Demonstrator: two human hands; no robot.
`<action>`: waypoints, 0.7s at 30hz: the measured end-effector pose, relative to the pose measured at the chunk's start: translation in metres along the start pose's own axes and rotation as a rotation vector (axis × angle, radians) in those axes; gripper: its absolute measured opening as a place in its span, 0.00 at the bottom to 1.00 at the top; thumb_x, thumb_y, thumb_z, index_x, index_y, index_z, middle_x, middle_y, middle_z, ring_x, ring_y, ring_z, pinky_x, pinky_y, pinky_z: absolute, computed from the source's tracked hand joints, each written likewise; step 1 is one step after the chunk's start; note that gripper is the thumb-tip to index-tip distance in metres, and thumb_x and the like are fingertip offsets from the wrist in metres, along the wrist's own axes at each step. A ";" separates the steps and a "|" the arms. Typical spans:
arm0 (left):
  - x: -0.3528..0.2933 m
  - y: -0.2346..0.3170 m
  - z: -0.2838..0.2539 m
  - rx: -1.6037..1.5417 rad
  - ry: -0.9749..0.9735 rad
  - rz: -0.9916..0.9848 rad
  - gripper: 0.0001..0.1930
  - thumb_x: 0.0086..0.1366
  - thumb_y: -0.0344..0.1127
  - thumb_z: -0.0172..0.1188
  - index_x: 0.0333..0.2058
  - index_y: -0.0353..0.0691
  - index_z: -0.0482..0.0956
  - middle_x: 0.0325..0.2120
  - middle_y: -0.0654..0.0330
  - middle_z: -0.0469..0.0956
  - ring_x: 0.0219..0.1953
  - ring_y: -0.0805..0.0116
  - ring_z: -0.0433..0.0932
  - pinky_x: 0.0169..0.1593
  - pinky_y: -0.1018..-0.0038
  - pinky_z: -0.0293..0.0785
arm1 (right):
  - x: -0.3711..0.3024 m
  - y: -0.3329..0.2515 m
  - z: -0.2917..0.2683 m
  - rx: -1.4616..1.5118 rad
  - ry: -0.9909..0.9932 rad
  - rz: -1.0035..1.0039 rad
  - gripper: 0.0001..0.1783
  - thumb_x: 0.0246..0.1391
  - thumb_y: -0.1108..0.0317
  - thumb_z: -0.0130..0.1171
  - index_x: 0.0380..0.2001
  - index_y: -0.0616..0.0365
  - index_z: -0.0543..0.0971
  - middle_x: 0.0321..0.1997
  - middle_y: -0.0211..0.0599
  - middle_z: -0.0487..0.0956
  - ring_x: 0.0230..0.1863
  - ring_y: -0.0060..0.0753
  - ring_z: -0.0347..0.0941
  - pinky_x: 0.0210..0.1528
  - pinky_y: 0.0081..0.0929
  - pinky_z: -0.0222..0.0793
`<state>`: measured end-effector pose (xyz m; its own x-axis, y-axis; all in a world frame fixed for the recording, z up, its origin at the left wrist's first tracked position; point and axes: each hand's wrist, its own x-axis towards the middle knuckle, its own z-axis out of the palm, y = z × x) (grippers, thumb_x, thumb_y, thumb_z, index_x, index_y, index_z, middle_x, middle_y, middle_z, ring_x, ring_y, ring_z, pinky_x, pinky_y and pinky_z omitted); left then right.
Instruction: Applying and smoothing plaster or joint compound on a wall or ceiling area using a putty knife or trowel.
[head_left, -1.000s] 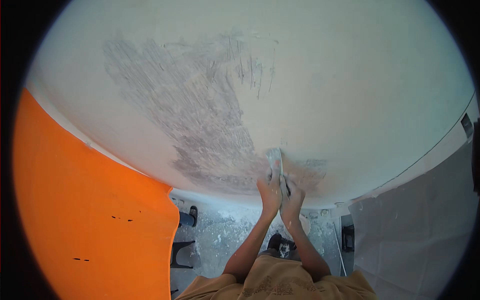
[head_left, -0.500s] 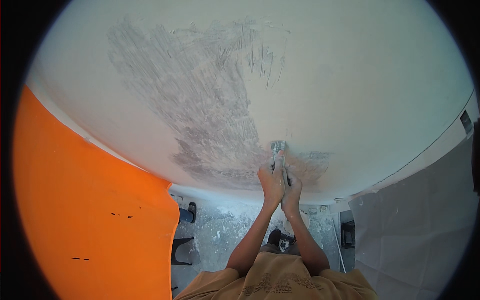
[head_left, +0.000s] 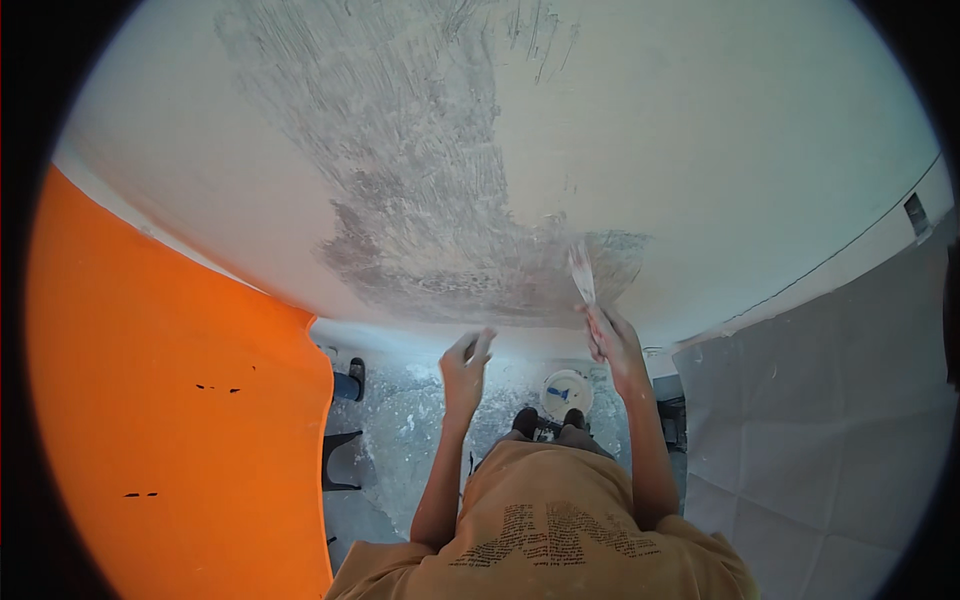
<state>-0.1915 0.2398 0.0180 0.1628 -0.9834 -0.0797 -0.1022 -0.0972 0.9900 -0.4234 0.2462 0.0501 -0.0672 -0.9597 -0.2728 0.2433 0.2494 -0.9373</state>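
Note:
A putty knife (head_left: pixel 582 278) is in my right hand (head_left: pixel 618 348), its slightly blurred blade pointing up toward the pale wall (head_left: pixel 720 170). Whether the blade touches the surface I cannot tell. My left hand (head_left: pixel 466 368) is raised to the left of it, holding nothing, with its fingers loosely apart. Above both hands spreads a rough grey scraped patch (head_left: pixel 410 170), streaked and dusted white, with a darker band along its lower edge.
Near my feet a white bucket (head_left: pixel 588 412) holds a blue-handled tool (head_left: pixel 560 393). An orange sheet (head_left: pixel 180 400) hangs at left, a grey sheet (head_left: pixel 810 430) at right. Another person's shoe (head_left: pixel 357 379) and a black stool (head_left: pixel 340 462) show past the orange sheet on the spattered floor (head_left: pixel 400 420).
My hands were together on the putty knife against the wall. My left hand has let go and moved down left; my right has carried the knife right. The bucket now shows fully.

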 end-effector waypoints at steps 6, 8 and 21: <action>-0.045 -0.076 -0.098 0.212 0.287 -0.143 0.20 0.67 0.45 0.56 0.32 0.31 0.84 0.22 0.62 0.78 0.24 0.77 0.71 0.28 0.79 0.65 | -0.096 0.058 -0.089 -0.260 0.322 0.123 0.14 0.64 0.61 0.52 0.43 0.58 0.79 0.27 0.22 0.68 0.21 0.11 0.60 0.23 0.13 0.57; -0.034 -0.069 -0.112 0.107 0.419 -0.092 0.20 0.68 0.45 0.55 0.32 0.30 0.83 0.25 0.59 0.81 0.28 0.74 0.76 0.31 0.77 0.69 | -0.119 0.077 -0.096 -0.188 0.412 0.098 0.13 0.63 0.62 0.54 0.44 0.58 0.79 0.27 0.22 0.68 0.22 0.11 0.61 0.23 0.13 0.58; 0.127 0.220 -0.128 0.215 0.753 1.099 0.09 0.64 0.32 0.61 0.38 0.32 0.82 0.36 0.55 0.82 0.39 0.67 0.80 0.46 0.72 0.74 | -0.123 -0.006 -0.069 -0.772 0.594 -0.050 0.15 0.50 0.62 0.68 0.37 0.62 0.82 0.21 0.27 0.75 0.21 0.17 0.66 0.24 0.20 0.62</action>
<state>-0.0676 0.1128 0.2408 0.3857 -0.2515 0.8877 -0.6661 0.5898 0.4566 -0.4831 0.3719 0.0745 -0.5887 -0.8027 -0.0954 -0.4599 0.4297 -0.7771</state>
